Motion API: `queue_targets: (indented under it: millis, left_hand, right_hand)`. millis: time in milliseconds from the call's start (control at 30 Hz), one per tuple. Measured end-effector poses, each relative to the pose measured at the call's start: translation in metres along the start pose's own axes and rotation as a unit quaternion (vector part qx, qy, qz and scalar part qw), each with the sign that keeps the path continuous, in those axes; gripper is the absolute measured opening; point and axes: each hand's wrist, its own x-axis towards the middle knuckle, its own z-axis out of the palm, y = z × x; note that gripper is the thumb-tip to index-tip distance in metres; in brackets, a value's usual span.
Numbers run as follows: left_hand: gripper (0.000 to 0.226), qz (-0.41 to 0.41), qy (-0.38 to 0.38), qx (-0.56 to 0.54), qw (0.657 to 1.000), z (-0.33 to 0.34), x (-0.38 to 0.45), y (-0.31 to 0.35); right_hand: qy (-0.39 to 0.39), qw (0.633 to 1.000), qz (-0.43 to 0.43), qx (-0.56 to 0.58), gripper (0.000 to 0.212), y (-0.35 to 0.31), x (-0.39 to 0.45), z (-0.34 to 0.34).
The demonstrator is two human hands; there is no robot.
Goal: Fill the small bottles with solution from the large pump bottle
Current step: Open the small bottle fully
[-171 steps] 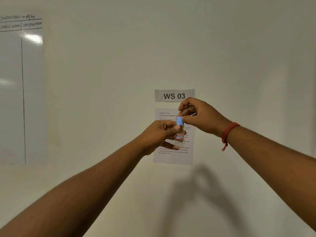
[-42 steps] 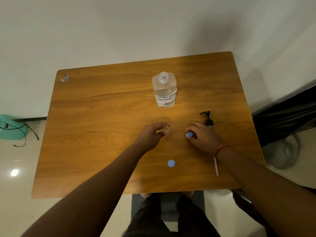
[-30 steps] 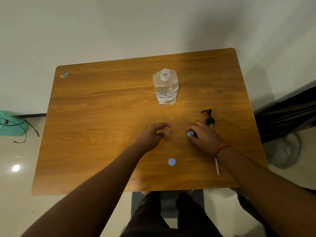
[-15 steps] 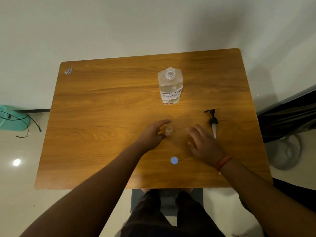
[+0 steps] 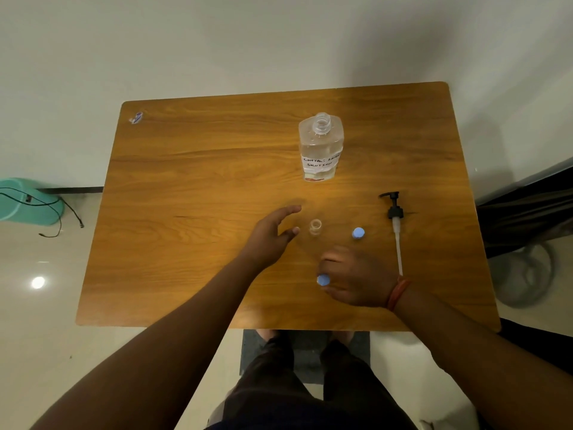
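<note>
Nearest the camera: dark trousers [image 5: 307, 395] and a dark floor mat [image 5: 305, 349] are seen below the near edge of the wooden table [image 5: 186, 243].

R hand [image 5: 356, 279] is held palm-down over the near-centre of the tabletop, fingers curled toward a blue cap [image 5: 322, 280]. The cap is seen at the fingertips; whether it is pinched or only touched cannot be told (motion blur). An orange-red band [image 5: 397, 293] is worn at the R wrist.

L hand [image 5: 269, 235] is held open, thumb and fingers spread in a loose C, nothing gripped. Small clear bottle [image 5: 315, 227] stands upright, uncapped, just beside the L fingertips w/ a visible gap, not touched. Fill level cannot be read.

A 2nd blue cap [image 5: 358, 233] is seen to the R of the small bottle, apart from it; whether it sits on a 2nd bottle cannot be told. Pump head w/ dip tube [image 5: 395, 221] is laid flat further R, black nozzle end away from the person, white tube pointing back toward the R wrist.

Further back: large bottle [image 5: 321, 147] stands upright, pump removed, neck open, clear liquid inside, handwritten white label on front. Well apart from the small bottle.

Far L corner: small sticker [image 5: 135, 117]. Beyond, white wall. On the floor at L, teal object [image 5: 28, 201] w/ black cable [image 5: 66, 212]
</note>
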Motion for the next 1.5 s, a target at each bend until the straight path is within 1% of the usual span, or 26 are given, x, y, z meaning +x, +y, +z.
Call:
queue_targets:
  millis: [67, 167, 300, 400, 500, 600, 700, 833, 1067, 1267, 1500]
  left_hand:
    - [0.044, 0.01, 0.003, -0.002, 1.0, 0.001, -0.003, -0.001]
    - [0.037, 0.027, -0.008, -0.028, 0.999, 0.002, -0.006, 0.001]
    - [0.031, 0.022, -0.069, -0.09, 0.993, 0.0, -0.015, 0.018]
    - [0.028, 0.042, -0.102, -0.128, 0.986, -0.005, -0.02, 0.038]
    - [0.029, 0.069, -0.12, -0.155, 0.978, -0.022, -0.024, 0.07]
    - [0.029, 0.077, -0.111, -0.153, 0.979, -0.049, -0.026, 0.11]
    - [0.034, 0.107, -0.097, -0.186, 0.972, -0.083, -0.03, 0.156]
    - [0.037, 0.17, -0.063, -0.203, 0.962, -0.13, -0.04, 0.219]
    - [0.038, 0.274, -0.011, -0.208, 0.939, -0.213, -0.055, 0.327]
    - [0.038, 0.338, 0.003, -0.213, 0.917, -0.264, -0.075, 0.404]
    - [0.039, 0.373, 0.012, -0.213, 0.903, -0.287, -0.092, 0.46]
  right_hand:
    - [0.002, 1.0, 0.005, 0.005, 0.023, -0.001, 0.001, -0.002]
    - [0.017, 0.999, 0.042, 0.027, 0.027, -0.003, 0.003, -0.012]
    - [0.044, 0.994, 0.068, 0.074, 0.03, -0.01, 0.011, -0.039]
    - [0.083, 0.99, 0.065, 0.093, 0.03, -0.018, 0.025, -0.075]
    - [0.108, 0.99, 0.037, 0.085, 0.029, -0.034, 0.042, -0.126]
    - [0.113, 0.992, 0.014, 0.052, 0.026, -0.052, 0.061, -0.181]
    - [0.125, 0.992, 0.004, 0.005, 0.026, -0.073, 0.081, -0.239]
    - [0.151, 0.988, -0.005, -0.045, 0.018, -0.108, 0.105, -0.319]
    - [0.194, 0.973, -0.043, -0.117, 0.014, -0.189, 0.136, -0.448]
    - [0.229, 0.958, -0.067, -0.161, 0.01, -0.251, 0.144, -0.526]
    - [0.269, 0.945, -0.079, -0.17, 0.008, -0.287, 0.14, -0.575]
